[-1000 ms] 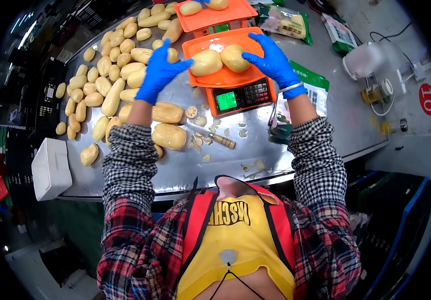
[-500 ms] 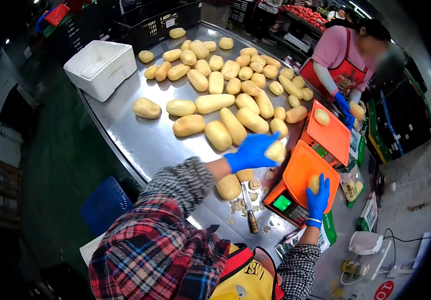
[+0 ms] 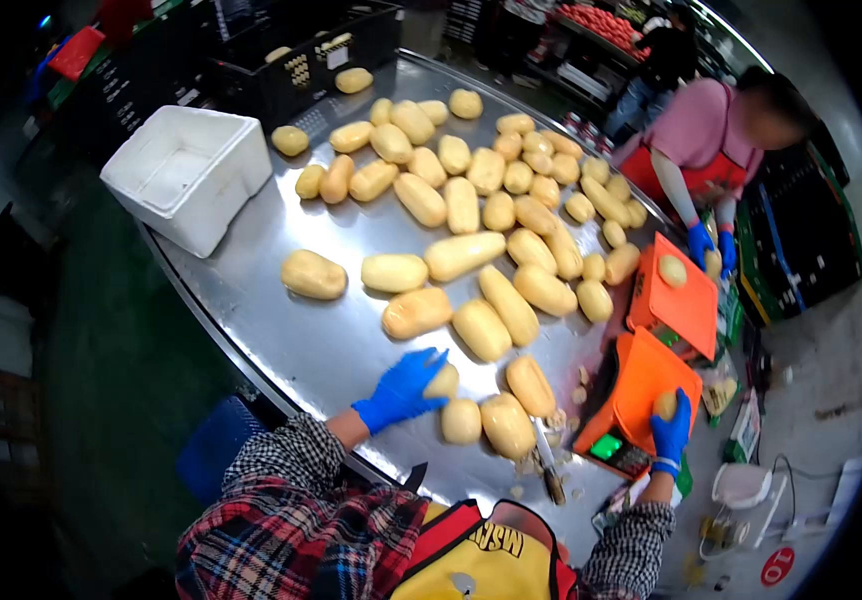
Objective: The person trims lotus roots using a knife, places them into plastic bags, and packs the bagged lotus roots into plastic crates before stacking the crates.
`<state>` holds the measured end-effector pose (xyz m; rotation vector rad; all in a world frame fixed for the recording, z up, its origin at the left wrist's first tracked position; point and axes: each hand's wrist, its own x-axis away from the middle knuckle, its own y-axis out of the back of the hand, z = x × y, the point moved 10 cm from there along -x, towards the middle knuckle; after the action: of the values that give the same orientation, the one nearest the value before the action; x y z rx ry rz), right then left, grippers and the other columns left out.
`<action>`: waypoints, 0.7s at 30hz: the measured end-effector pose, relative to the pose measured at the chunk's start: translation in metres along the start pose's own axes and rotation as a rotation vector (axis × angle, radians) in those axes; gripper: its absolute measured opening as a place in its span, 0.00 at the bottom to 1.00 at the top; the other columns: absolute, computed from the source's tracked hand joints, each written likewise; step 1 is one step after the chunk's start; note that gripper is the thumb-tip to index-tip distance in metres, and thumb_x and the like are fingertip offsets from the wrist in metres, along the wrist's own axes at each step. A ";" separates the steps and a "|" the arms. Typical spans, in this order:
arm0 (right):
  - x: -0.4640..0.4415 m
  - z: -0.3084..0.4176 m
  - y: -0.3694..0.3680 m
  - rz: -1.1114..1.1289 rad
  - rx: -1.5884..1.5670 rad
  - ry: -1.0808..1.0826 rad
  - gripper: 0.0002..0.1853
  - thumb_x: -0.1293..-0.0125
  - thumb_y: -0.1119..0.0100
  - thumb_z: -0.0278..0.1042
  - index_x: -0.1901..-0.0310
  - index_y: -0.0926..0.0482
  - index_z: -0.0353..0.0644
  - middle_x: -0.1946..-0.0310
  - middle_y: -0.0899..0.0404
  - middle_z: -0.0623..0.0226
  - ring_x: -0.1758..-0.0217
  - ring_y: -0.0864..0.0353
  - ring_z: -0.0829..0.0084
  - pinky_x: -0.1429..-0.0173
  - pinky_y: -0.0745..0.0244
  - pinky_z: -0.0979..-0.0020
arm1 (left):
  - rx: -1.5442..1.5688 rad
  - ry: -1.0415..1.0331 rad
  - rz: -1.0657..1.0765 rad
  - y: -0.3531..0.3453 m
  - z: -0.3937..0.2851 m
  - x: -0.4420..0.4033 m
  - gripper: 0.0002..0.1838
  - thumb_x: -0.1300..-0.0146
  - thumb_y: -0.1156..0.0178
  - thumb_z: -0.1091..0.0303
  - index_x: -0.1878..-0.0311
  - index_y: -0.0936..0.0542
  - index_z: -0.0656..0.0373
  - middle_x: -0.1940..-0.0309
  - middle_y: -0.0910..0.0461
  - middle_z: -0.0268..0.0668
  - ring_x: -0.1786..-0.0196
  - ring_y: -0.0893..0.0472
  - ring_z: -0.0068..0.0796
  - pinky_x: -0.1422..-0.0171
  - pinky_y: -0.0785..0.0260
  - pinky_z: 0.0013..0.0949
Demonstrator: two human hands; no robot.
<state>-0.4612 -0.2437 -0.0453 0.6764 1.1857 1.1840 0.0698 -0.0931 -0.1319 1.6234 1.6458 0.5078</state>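
left hand [image 3: 401, 392] curls, gloved in blue, around a pale root piece [image 3: 441, 380] at the near part of the bench [image 3: 301, 330]; whether that piece touches the metal i cannot tell. right hand [image 3: 671, 430] grips a second piece [image 3: 665, 405] at the orange tray [image 3: 679, 375] of the scale [image 3: 606, 447]. the step in hand looks like handling pieces between scale and bench. the next move seems to call for a gentle left release, clear of the neighbouring roots [image 3: 462, 422].
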 end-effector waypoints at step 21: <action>0.007 0.003 0.002 0.074 -0.034 -0.278 0.43 0.59 0.43 0.21 0.33 0.39 0.38 0.35 0.36 0.56 0.29 0.39 0.58 0.26 0.47 0.64 | -0.303 0.797 -0.772 0.359 0.515 -0.199 0.57 0.56 0.31 0.37 0.26 0.46 0.52 0.32 0.46 0.63 0.32 0.38 0.60 0.30 0.42 0.47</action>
<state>-0.4593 -0.2364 -0.0453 0.8354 0.9119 1.1269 0.6715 -0.3604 -0.1486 0.4629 2.4271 0.9876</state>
